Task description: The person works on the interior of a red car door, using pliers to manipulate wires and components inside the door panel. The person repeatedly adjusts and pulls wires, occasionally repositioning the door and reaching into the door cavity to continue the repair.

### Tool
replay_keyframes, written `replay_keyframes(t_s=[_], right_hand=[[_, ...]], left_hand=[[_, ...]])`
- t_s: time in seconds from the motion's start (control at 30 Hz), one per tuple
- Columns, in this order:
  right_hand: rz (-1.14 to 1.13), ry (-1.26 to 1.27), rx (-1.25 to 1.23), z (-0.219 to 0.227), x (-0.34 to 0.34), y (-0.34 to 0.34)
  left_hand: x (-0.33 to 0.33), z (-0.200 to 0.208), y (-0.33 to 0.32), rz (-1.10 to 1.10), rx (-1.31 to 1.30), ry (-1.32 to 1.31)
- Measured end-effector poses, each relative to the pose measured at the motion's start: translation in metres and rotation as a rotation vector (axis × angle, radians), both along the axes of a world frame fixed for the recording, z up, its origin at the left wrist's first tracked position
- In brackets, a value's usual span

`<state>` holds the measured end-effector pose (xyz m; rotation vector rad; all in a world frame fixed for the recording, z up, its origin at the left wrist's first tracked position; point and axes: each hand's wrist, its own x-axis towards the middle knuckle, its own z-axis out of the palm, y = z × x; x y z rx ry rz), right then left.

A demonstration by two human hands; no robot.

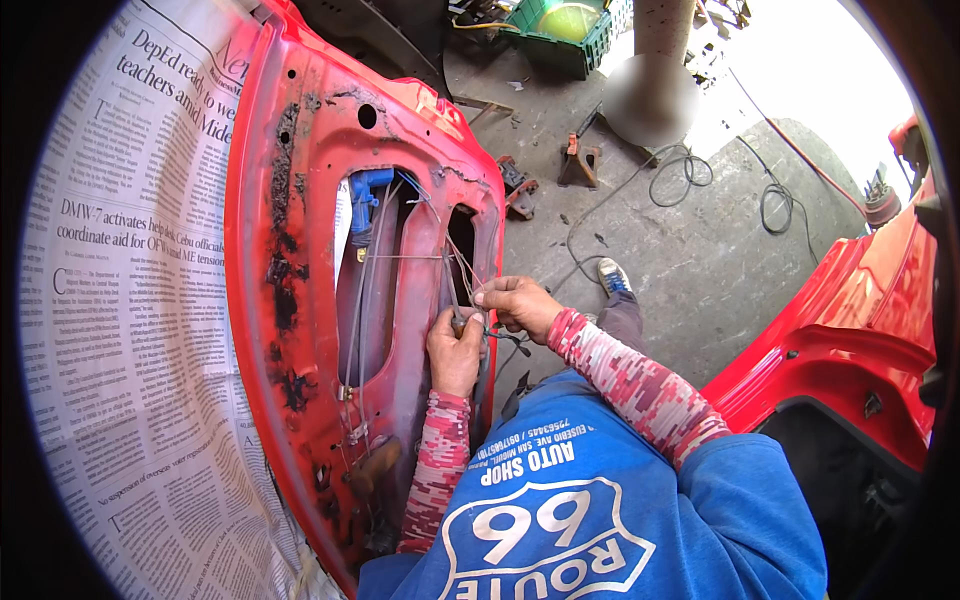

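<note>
A red car door [262, 330] stands in front of me, its inner frame full of openings. At its right edge, my left hand [457, 355] is closed, thumb against fingers, around thin wires and a small dark piece mostly hidden by the fingers. Just above it and to the right, my right hand [520, 306] pinches a thin wire. Pale wires [459, 262] run from the door's openings down to both hands. A blue window motor [368, 205] sits in the larger opening, with grey cables [369, 290] hanging below it.
Newspaper sheets [140, 260] cover the left side. A red jack stand [579, 163], loose black cable [683, 172] and a green crate [560, 45] are on the concrete floor [690, 240]. At right is another red body panel [830, 330]. A shoe [613, 275] shows beyond my right forearm.
</note>
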<state>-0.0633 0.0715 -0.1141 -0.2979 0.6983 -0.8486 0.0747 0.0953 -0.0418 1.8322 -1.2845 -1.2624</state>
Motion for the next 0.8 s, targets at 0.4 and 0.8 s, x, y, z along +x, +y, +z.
replay_keyframes(t_s=[0.4,0.8], right_hand=[[-0.014,-0.295,0.084,-0.012,0.003,0.002],[-0.002,-0.104,0.080,0.001,0.007,0.003]], left_hand=[[0.004,-0.005,-0.002,-0.016,-0.006,0.017],[0.004,-0.005,-0.002,-0.054,0.023,-0.054]])
